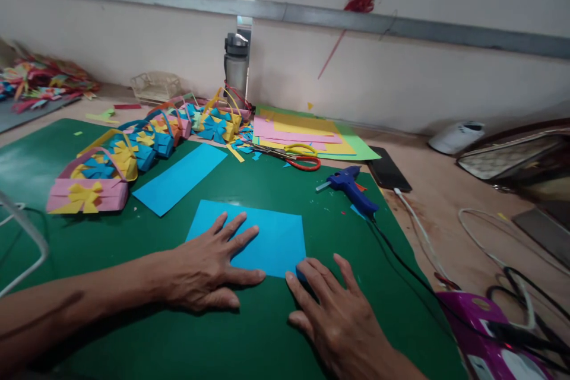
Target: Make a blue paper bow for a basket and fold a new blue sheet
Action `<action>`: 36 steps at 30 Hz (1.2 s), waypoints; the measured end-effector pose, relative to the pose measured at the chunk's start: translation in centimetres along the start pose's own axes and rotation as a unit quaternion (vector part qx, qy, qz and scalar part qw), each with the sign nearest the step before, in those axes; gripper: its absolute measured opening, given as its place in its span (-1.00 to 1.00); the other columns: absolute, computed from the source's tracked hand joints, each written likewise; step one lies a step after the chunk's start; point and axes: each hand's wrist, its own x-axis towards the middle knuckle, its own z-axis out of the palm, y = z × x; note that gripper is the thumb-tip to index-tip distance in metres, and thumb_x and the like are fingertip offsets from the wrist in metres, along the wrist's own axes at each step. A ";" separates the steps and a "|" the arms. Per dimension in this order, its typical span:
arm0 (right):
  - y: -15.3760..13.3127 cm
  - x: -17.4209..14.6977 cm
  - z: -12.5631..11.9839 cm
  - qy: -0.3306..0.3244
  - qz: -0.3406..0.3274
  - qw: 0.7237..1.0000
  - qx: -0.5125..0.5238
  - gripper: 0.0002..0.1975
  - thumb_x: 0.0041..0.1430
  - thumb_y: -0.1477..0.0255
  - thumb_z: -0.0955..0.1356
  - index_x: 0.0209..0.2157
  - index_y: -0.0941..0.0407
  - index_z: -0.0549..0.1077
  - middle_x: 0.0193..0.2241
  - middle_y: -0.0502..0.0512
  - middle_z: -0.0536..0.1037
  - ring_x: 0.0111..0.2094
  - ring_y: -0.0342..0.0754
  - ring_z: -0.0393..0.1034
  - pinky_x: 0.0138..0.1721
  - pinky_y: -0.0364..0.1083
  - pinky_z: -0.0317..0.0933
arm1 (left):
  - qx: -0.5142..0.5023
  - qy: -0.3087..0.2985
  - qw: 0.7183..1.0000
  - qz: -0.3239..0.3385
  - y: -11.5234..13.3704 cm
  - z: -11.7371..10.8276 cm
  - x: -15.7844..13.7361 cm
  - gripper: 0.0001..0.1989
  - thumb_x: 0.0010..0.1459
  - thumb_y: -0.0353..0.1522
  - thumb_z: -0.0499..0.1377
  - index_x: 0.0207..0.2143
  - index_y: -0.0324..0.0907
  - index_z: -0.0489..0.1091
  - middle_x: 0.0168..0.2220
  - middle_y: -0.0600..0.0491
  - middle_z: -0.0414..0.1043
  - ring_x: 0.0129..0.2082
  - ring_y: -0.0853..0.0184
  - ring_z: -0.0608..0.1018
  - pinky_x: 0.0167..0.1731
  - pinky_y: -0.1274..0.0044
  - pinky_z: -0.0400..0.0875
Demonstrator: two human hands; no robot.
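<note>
A sheet of blue paper (271, 237) lies on the green mat in front of me. My left hand (214, 264) rests flat across its left part, fingers spread and pressing the sheet down. At the paper's lower right corner, my right hand (332, 300) touches the edge with its fingertips, its fingers stretched and apart. A small darker blue bit of that corner shows between two of its fingers; whether it is curled or folded I cannot tell. Farther back on the mat lies a second blue paper strip (180, 178).
Several small paper baskets (89, 196) with bows stand at the left. Scissors (303, 157) lie before stacked coloured paper (356, 145). To the right are a blue glue gun (356, 190) with a cord, a phone (389, 169) and a purple power strip (476, 320). A bottle (236, 68) stands behind.
</note>
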 end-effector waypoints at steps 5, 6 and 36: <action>0.0 0.0 -0.3 -0.004 0.005 1.000 0.007 -0.70 0.30 0.33 0.18 -0.18 0.13 0.49 -0.19 0.20 0.52 -0.08 0.07 0.34 0.09 0.25 -0.04 | 0.030 0.015 0.999 -0.015 -1.2 -0.2 -3.7 -0.52 0.23 -0.14 0.06 0.19 0.14 0.11 0.35 -0.06 -0.44 0.28 -0.20 -0.21 0.09 -0.11 -0.08; 0.0 0.0 -0.3 -0.004 0.004 1.000 0.007 -0.70 0.31 0.34 0.18 -0.18 0.13 0.49 -0.19 0.20 0.52 -0.08 0.07 0.35 0.09 0.25 -0.04 | 0.035 0.019 0.999 -0.020 -1.4 -0.2 -4.5 -0.53 0.24 -0.16 0.06 0.19 0.13 0.11 0.35 -0.05 -0.42 0.28 -0.18 -0.21 0.10 -0.09 -0.07; 1.2 0.8 -1.7 -0.006 -0.148 0.969 -0.197 -0.70 0.09 0.67 0.16 -0.31 0.34 0.51 -0.35 0.37 0.56 -0.24 0.19 0.41 -0.04 0.24 0.11 | 0.164 0.130 0.978 -0.015 2.7 0.7 2.3 -0.67 0.19 -0.20 0.10 -0.10 -0.25 0.28 -0.24 -0.11 0.41 -0.30 0.14 0.44 -0.39 0.35 0.39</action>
